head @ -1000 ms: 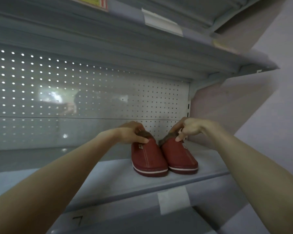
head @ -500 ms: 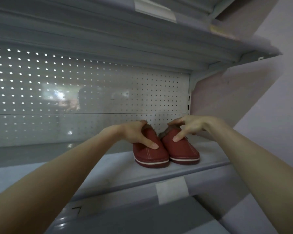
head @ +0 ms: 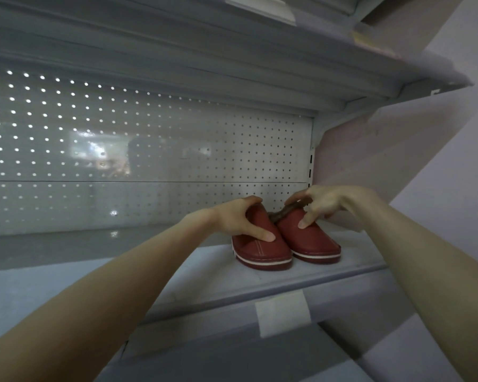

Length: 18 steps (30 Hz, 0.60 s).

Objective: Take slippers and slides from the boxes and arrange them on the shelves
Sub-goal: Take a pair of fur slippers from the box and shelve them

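left hand (head: 240,221) fingers curled round left slipper (head: 262,250), right hand (head: 324,202) same w/ right slipper (head: 313,241), toes pointing at shelf (head: 204,274) front.

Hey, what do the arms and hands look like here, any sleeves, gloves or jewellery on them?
The left forearm and right forearm are bare to the frame edge; no sleeve shows. The left hand and right hand wear no gloves, and no watch, bracelet or ring is visible. Thumbnails look short and unpainted.
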{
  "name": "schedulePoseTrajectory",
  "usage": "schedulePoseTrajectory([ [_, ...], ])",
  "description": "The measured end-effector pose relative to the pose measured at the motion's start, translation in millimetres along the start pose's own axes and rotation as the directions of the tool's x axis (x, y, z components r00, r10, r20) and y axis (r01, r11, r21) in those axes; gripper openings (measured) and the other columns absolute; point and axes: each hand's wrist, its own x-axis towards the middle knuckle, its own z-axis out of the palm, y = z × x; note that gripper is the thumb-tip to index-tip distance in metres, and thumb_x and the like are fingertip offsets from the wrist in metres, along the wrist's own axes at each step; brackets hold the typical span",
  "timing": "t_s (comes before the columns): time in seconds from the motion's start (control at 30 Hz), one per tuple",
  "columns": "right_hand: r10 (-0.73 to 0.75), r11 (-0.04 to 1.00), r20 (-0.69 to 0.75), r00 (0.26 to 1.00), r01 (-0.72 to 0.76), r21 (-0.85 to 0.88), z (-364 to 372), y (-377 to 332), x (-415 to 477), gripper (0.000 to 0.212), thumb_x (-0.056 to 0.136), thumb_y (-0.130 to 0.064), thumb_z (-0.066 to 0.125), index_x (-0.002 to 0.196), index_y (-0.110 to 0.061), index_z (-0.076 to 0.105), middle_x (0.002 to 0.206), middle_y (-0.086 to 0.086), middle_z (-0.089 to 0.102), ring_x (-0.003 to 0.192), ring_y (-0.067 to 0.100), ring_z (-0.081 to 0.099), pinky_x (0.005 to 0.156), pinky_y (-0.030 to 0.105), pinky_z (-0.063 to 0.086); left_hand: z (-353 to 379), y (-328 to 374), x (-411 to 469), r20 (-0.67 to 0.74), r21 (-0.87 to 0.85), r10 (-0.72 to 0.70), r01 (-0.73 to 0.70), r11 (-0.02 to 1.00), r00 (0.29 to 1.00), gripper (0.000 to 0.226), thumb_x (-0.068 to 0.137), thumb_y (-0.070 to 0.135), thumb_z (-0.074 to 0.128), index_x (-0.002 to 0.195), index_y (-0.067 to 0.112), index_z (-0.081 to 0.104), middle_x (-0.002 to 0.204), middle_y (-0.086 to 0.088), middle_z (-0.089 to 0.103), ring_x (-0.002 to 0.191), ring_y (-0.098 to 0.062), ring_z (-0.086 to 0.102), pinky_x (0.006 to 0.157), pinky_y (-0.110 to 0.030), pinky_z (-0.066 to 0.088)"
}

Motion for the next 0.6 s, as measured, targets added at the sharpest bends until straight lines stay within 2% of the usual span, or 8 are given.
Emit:
schedulePoseTrajectory([
  [0.1, 0.006, 1.000, -0.002, 1.000, -0.006, -0.005, -1.8, 0.3, -3.6, 0.070, 0.079, -0.017, 0.075, 0.139, -0.033, 0.042, 0.142, 0.001, 0.044, 0.122, 0.022, 0.050, 0.095, 0.033, 0.044, 3.5, 4.5, -0.5, -0.023, 0.023, 0.019, -0.018, 1.000, 1.000, 0.100, 0.069, 0.041, 0.078, 0.147, 0.018, 0.020, 0.147, 0.001, 0.034, 0.133, -0.018, 0.037, 0.108, -0.026, 0.033],
  [0.3, 0.052, 0.997, 0.004, 0.999, -0.052, -0.063, -6.8, 3.7, -8.7, 0.077, 0.076, -0.017, 0.077, 0.139, -0.039, 0.039, 0.143, 0.000, 0.044, 0.120, 0.022, 0.053, 0.097, 0.040, 0.045, 4.2, 13.2, -2.5, 0.015, 0.067, 0.012, -0.013, 0.998, 1.000, 0.101, 0.070, 0.043, 0.076, 0.148, 0.016, 0.017, 0.150, 0.000, 0.031, 0.135, -0.018, 0.034, 0.111, -0.030, 0.031],
  [0.37, 0.065, 0.993, -0.012, 0.998, -0.066, -0.102, -6.9, 1.7, -12.1, 0.079, 0.077, -0.014, 0.075, 0.142, -0.037, 0.036, 0.144, 0.001, 0.043, 0.122, 0.024, 0.051, 0.097, 0.041, 0.045, 1.5, 16.7, -6.2, 0.040, 0.099, 0.006, -0.010, 0.995, 0.999, 0.098, 0.072, 0.042, 0.075, 0.148, 0.016, 0.019, 0.149, 0.000, 0.032, 0.134, -0.017, 0.036, 0.109, -0.027, 0.032],
  [0.47, 0.068, 0.986, -0.025, 0.997, -0.071, -0.151, -8.9, -5.1, -18.8, 0.080, 0.077, -0.014, 0.076, 0.143, -0.034, 0.035, 0.145, 0.003, 0.042, 0.123, 0.025, 0.051, 0.096, 0.040, 0.045, -10.0, 22.8, -15.9, 0.069, 0.208, -0.011, -0.004, 0.978, 0.998, 0.090, 0.073, 0.041, 0.074, 0.146, 0.019, 0.027, 0.145, 0.002, 0.036, 0.131, -0.017, 0.040, 0.106, -0.025, 0.034],
  [0.6, 0.045, 0.983, -0.051, 0.998, -0.053, -0.176, -14.4, -21.8, -35.5, 0.078, 0.077, -0.019, 0.077, 0.142, -0.030, 0.036, 0.146, 0.003, 0.040, 0.124, 0.025, 0.050, 0.097, 0.038, 0.046, -35.6, 31.3, -35.2, 0.065, 0.365, -0.057, 0.030, 0.930, 0.996, 0.082, 0.071, 0.048, 0.073, 0.140, 0.023, 0.036, 0.139, -0.001, 0.044, 0.126, -0.020, 0.045, 0.105, -0.033, 0.037],
])
